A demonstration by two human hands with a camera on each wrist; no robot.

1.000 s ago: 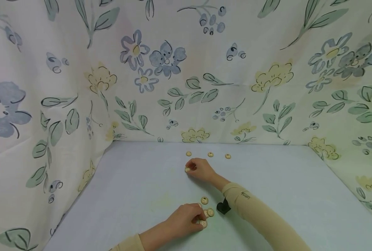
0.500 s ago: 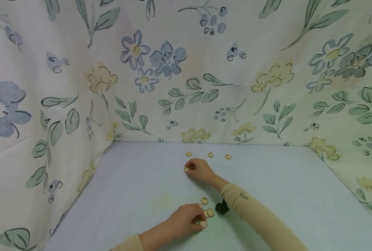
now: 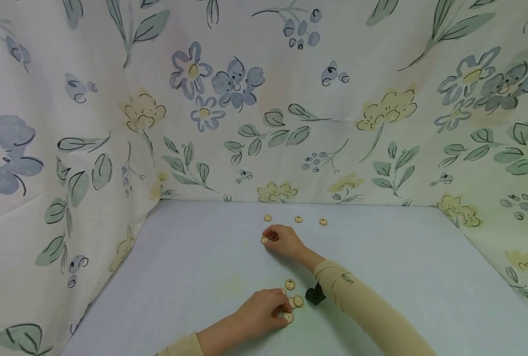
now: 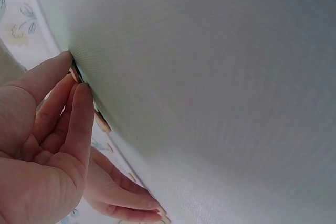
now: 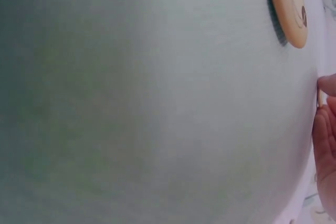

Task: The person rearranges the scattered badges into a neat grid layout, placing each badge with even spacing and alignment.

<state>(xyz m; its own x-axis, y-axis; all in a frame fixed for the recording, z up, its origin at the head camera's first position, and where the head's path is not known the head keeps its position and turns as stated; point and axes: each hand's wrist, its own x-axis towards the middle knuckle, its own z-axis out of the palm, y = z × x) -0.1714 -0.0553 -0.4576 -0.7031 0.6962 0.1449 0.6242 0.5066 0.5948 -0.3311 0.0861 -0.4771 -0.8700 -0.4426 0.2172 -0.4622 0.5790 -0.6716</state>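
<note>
In the head view my right hand (image 3: 286, 241) reaches to the upper middle of the table, and its thumb and fingertips pinch a small round tan piece (image 3: 265, 240) at the surface. Nearer to me, my left hand (image 3: 264, 311) has thumb and fingers around another round piece (image 3: 288, 318), fingertips down at the table. The left wrist view shows a thin edge of a disc (image 4: 74, 74) between those fingertips. Around the left fingers lie several like pieces, among them one disc (image 3: 298, 301) and another disc (image 3: 290, 284). A printed face shows on a large, near disc (image 5: 290, 9) in the right wrist view.
Beyond the right hand, three round pieces stand in a loose row: left piece (image 3: 268, 218), middle piece (image 3: 298, 219), right piece (image 3: 323, 222). A black device (image 3: 315, 294) hangs under the right sleeve (image 3: 357, 296). Floral cloth (image 3: 264, 148) walls the white table (image 3: 193, 247).
My right hand has shifted very slightly left with its round piece, and the right forearm has moved a little left. The left hand and the other pieces stay put.
</note>
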